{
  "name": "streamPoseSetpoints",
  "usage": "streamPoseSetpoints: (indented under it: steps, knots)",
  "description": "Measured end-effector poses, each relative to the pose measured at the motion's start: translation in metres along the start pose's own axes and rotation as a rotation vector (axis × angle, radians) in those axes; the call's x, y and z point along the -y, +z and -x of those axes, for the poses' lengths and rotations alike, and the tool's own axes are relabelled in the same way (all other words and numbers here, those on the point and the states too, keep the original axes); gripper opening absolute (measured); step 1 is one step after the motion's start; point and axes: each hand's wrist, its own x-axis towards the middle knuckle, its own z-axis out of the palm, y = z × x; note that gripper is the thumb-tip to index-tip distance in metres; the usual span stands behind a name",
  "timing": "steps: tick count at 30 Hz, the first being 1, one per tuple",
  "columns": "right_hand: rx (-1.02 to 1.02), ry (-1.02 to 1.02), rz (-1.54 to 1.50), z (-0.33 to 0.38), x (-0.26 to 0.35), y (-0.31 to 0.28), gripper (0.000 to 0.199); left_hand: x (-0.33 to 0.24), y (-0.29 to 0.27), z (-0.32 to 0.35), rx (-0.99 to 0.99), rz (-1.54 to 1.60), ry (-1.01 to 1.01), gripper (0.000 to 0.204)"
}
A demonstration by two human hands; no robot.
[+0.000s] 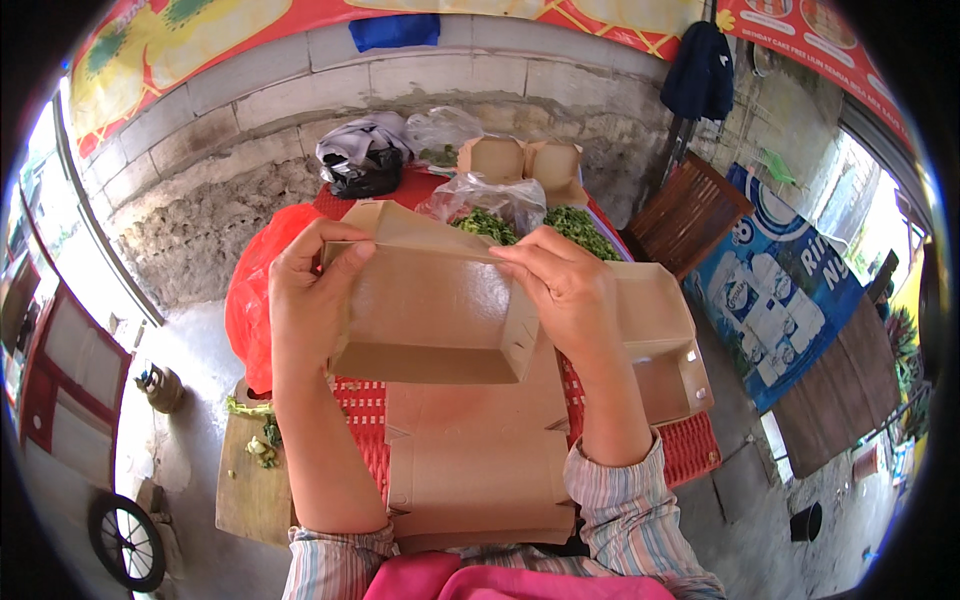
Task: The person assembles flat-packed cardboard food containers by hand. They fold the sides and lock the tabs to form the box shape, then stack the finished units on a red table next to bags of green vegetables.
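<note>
Between my hands a brown cardboard food box (430, 300) is held up above the table, its walls raised and its shiny inner side facing me. My left hand (318, 275) pinches its upper left corner, thumb inside. My right hand (562, 285) grips the upper right corner with fingers pressed together. Below it, a flat, creased cardboard box blank (480, 480) lies on the near part of the table. An opened brown box (660, 335) stands to the right, beyond my right wrist.
On the red woven table (690, 445) are chopped greens (580, 228), a clear plastic bag (500, 195), more folded boxes (492, 158) and a black plastic bag (362, 175). A red plastic bag (262, 290) hangs at the left, above a wooden board (250, 490) with vegetable scraps. A wooden chair (690, 215) stands right.
</note>
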Motion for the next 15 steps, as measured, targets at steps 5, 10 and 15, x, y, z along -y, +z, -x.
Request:
streamPoseSetpoints:
  steps: [5,10,15]
  knots:
    - [-0.087,-0.002,-0.099,-0.002,0.007,0.001,0.023,-0.015,0.002,0.006,-0.082,0.071,0.006,0.007]
    - [-0.186,0.264,-0.256,0.001,0.021,-0.034,0.066,-0.028,0.019,0.012,-0.198,0.279,0.01,0.015]
    - [-0.025,0.434,-0.179,0.048,-0.008,-0.085,0.052,-0.019,0.079,0.033,-0.061,0.295,0.134,0.023]
